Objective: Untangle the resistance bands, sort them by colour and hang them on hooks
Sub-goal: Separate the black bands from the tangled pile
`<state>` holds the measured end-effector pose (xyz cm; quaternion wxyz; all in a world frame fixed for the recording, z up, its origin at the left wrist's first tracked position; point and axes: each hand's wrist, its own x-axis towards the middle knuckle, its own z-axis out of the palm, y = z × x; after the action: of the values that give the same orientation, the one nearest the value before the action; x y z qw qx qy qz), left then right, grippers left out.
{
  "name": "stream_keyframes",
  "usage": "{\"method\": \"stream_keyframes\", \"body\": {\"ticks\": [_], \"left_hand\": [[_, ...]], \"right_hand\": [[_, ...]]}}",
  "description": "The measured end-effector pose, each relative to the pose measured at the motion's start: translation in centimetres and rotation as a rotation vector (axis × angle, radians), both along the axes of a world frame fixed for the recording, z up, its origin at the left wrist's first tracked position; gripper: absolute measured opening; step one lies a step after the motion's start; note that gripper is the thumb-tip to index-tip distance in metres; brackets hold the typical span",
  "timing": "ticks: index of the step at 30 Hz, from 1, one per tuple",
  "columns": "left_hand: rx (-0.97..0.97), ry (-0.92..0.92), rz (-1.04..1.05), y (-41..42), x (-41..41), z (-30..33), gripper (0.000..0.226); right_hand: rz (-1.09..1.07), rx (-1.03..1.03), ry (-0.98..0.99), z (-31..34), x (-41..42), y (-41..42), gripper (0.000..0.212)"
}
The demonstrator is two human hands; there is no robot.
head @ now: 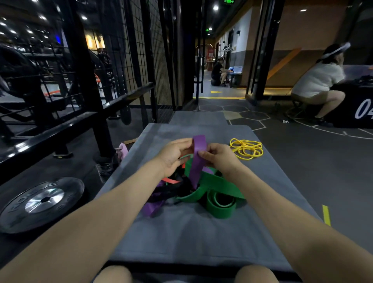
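Untangling step: left hand (173,155) and right hand (219,156) both pinch the purple band (198,159) at frame centre; next, draw it clear of the green band (217,181).

Bare forearms without sleeves, watch or rings; left hand (173,155), right hand (219,155), bare knees below

White numerals "04" on black box (361,109), far right; raised lettering on weight plate (40,204), near left, and green ceiling sign (229,2): illegible.
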<state>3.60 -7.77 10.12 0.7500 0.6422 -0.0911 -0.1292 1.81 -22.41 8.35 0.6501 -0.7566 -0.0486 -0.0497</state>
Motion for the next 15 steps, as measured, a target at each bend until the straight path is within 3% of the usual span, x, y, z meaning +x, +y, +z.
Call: {"method": "stream_keyframes", "body": {"ticks": [6, 8, 10, 12, 15], "left_hand": [[0.612, -0.149, 0.142, 2.2, 0.8, -4.9, 0.027], [0.853, -0.188, 0.142, 3.2, 1.3, -7.2, 0.038], [1.074, -0.239, 0.091, 3.7, 1.3, -9.2, 0.054], [1.224, -0.288, 0.058, 3.9, 0.9, -10.6, 0.067], [1.366, -0.385, 0.052, 3.7, 0.6, -11.9, 0.077]], "right_hand": [[-0.413, -0.197, 0.182, -2.8, 0.5, -4.5, 0.021], [-0.451, -0.234, 0.294, -3.8, 0.4, -5.7, 0.022], [-0.436, -0.281, 0.413, -4.3, 0.2, -5.8, 0.009], [-0.512, -0.567, 0.499, -5.0, 0.3, -5.6, 0.034], [-0.504, -0.859, 0.265, -5.0, -1.0, -4.0, 0.053]]}}
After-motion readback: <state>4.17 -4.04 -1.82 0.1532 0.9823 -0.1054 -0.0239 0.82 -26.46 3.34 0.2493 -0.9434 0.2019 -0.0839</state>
